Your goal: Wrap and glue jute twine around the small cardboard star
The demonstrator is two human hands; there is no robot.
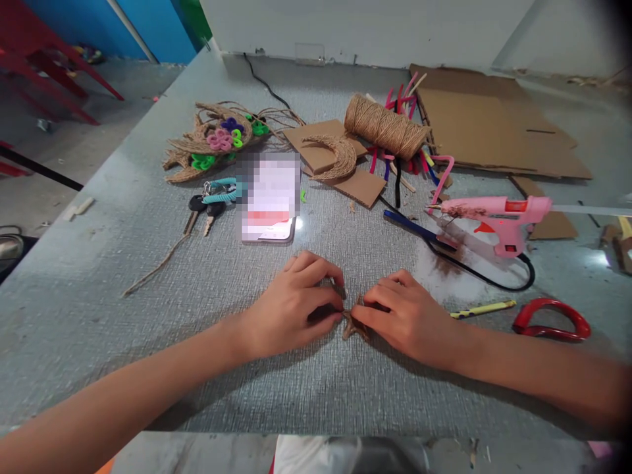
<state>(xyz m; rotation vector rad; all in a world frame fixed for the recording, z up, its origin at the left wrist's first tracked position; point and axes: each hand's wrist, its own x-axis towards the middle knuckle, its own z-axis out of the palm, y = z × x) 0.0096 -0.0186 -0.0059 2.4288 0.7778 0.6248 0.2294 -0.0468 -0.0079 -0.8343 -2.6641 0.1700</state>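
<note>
A small brown star-like piece [353, 326], seemingly wrapped in twine, lies on the grey table [217, 382] between my hands. My left hand [299, 306] pinches its left side between thumb and fingertips. From the right, my right hand [407, 319] has its fingers closed on the same piece, covering part of it. Further back are a crescent wrapped in twine [340, 158] and a large twine spool [385, 125].
A pink glue gun [508, 220] with its black cable lies at right, near red scissors handles [552, 319] and a yellow stick [484, 309]. A phone [271, 197], keys [210, 214], twine shapes with flowers [212, 141] and cardboard [494, 118] lie further back.
</note>
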